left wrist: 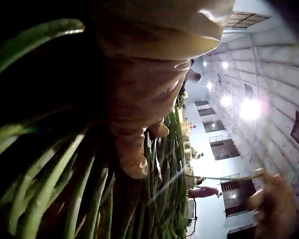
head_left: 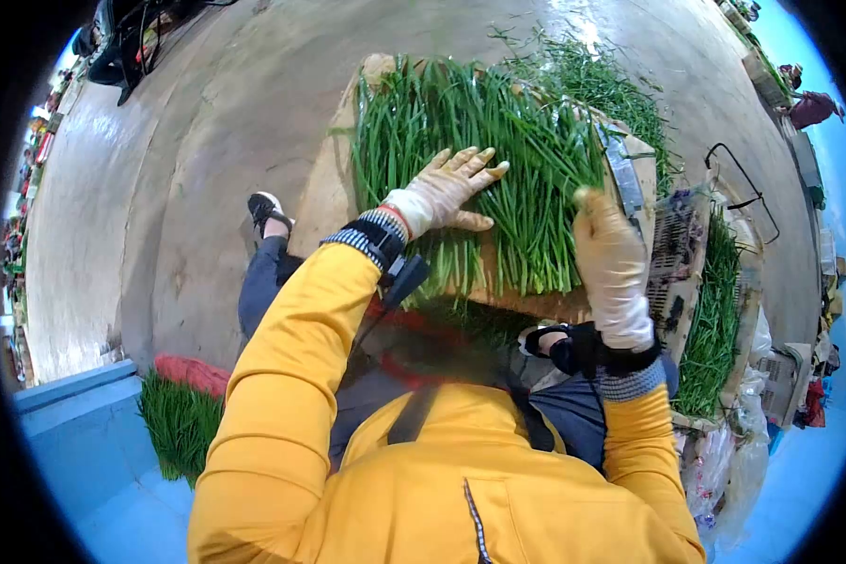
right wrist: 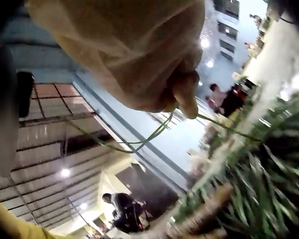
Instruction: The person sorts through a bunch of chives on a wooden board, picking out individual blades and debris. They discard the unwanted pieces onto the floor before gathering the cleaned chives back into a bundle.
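A thick layer of long green chives [head_left: 479, 122] lies across a brown board [head_left: 324, 202] in front of me, with the pale stem ends toward my body. My gloved left hand [head_left: 442, 193] rests on the chives, its fingers spread and fairly straight. In the left wrist view the chive stalks [left wrist: 79, 199] run close below that glove. Right of the layer, my gloved right hand [head_left: 613, 263] is raised with curled fingers. The right wrist view shows its fingertips pinching thin green strands [right wrist: 224, 126], which loop out on both sides.
More loose greens [head_left: 620, 103] lie behind the board. On the right stands a crate [head_left: 681, 244] beside a container of greens [head_left: 710, 320], with plastic bags [head_left: 747, 414] nearby. A bunch of greens [head_left: 174, 428] with red cloth [head_left: 193, 374] sits at the left.
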A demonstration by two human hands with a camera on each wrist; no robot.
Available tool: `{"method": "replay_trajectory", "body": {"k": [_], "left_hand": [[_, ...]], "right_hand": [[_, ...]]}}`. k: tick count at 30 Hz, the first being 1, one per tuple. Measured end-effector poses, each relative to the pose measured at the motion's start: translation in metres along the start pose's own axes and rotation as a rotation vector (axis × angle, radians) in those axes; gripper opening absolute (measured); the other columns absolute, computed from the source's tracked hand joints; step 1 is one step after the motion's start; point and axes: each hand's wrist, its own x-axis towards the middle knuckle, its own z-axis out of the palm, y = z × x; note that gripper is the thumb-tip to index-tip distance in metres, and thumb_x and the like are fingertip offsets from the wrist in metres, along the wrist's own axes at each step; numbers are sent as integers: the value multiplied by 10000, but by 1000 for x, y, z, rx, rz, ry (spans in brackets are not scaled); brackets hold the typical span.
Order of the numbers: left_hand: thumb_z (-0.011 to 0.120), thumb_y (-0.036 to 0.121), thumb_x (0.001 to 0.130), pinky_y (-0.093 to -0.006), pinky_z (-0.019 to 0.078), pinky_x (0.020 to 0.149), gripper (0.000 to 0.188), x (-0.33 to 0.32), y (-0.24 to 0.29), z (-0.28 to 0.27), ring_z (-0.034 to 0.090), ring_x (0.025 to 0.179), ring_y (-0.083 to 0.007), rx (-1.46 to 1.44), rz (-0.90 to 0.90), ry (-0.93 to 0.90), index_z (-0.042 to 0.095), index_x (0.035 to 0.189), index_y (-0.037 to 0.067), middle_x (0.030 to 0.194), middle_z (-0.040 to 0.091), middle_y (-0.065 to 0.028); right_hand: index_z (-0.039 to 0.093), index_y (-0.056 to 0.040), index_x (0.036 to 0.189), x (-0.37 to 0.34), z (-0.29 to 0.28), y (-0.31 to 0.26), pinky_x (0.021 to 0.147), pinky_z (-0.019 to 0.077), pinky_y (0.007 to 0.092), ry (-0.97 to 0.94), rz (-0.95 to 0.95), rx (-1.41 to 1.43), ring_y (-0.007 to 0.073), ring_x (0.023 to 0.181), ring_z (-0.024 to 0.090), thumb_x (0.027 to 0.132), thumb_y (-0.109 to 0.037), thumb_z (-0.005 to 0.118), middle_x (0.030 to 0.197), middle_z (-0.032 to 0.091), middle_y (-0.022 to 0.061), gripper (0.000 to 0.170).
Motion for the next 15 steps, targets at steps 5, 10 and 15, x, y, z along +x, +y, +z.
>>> {"method": "replay_trajectory", "body": {"k": [5,10,15], "left_hand": [[536,548,908,-473,129,1179,700,0,-12,-17,196,1456,-288,-78,54,105,335,1487,210,1579,233,-81],[461,413,982,-431,165,1174,539,-13,-15,-48,255,1436,-256,98,169,307,360,1475,220,1547,311,-63],[446,514,951,-500,156,1173,636,-27,7,-8,216,1448,-308,84,115,-109,284,1502,240,1581,221,-56]], "right_hand": [[604,-70,1105,-53,-18,-32,649,526,401,-140,-71,-237,314,714,640,833,-153,655,740,633,121,289],[523,49,1269,-126,8,-26,670,502,282,-1202,508,369,170,702,620,858,-403,695,790,670,129,635],[550,-93,1321,-115,66,-42,554,355,189,-1318,945,811,56,610,451,910,-303,652,697,554,-37,473]]}}
